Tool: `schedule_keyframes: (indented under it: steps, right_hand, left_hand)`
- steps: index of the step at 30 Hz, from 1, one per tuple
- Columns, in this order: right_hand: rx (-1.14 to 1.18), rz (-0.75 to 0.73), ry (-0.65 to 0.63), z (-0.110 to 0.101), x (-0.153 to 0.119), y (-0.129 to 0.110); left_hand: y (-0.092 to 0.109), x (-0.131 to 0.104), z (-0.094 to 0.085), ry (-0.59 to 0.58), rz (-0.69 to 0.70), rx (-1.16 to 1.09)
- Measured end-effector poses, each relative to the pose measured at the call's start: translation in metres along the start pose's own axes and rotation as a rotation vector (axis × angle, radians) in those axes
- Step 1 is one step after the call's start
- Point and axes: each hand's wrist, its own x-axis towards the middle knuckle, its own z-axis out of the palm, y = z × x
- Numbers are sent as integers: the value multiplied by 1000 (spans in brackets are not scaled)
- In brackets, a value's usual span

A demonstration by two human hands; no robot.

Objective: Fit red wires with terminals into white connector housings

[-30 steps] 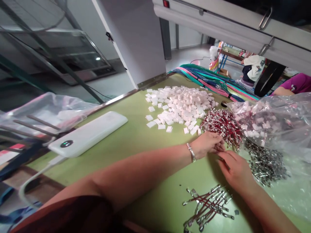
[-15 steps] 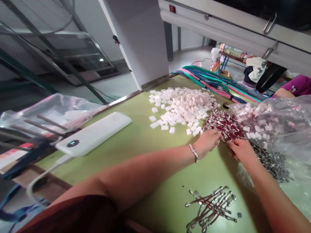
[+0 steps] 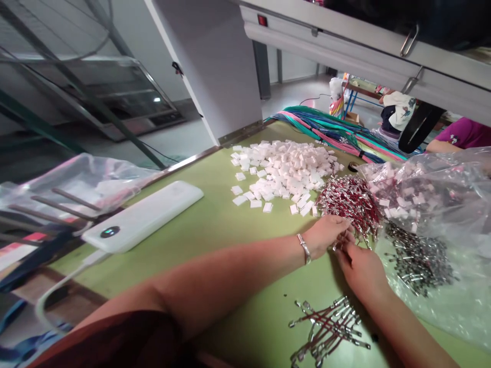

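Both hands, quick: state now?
Left hand: curled by the red wire leads; hold unclear.
Right hand: curled close to the left; hold unclear.

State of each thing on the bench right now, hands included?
Left hand: curled, grip unclear
Right hand: curled, grip unclear
Red wire pile: heaped
Smaller red wire bunch: loosely crossed
White pieces: heaped, some scattered
Dark metal pieces: heaped
Clear bag: crumpled
White device: display lit, cable attached
Coloured wires: banded together

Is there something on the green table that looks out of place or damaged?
A small dark scrap lies right of the nearer red wires; it looks odd because it resembles neither them nor the white pieces. I see no clear damage.
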Motion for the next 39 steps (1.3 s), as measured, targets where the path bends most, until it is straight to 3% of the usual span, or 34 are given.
schedule_keyframes:
  steps: [2, 4, 6, 8, 10, 13, 17, 21, 23, 28, 35, 39]
  right_hand:
    - [30, -73, 18, -5, 0, 0]
    - [111, -118, 51, -18, -2, 8]
    - [200, -61, 97, -35, -3, 27]
    - [240, 81, 112, -51, -5, 56]
    - [179, 198, 44, -59, -9, 88]
    - [9, 164, -54, -57, -17, 126]
    - [-44, 33, -114, -43, -23, 140]
    - [-91, -24, -115, -33, -17, 131]
    - [-152, -22, -104, -31, -12, 126]
    - [-335, 73, -78, -27, -9, 122]
    - [-332, 69, -131, -26, -9, 117]
    - [-384, 38, -157, -25, -4, 113]
  left_hand:
    - [3, 3, -6, 28, 67, 226]
    - [8, 5, -15, 54, 159, 597]
    - [12, 6, -22, 88, 247, 925]
    - [13, 6, -24, 102, 289, 1091]
    - [13, 2, -20, 63, 315, 1220]
    - [14, -7, -11, 58, 427, 1338]
    - [18, -12, -8, 124, 593, 1038]
    - [10, -5, -11, -70, 489, 729]
    - [4, -2, -10, -109, 420, 645]
    - [-2, -4, -7, -87, 251, 551]
    - [-2, -7, -4, -86, 174, 408]
    - [-6, -6, -4, -80, 173, 453]
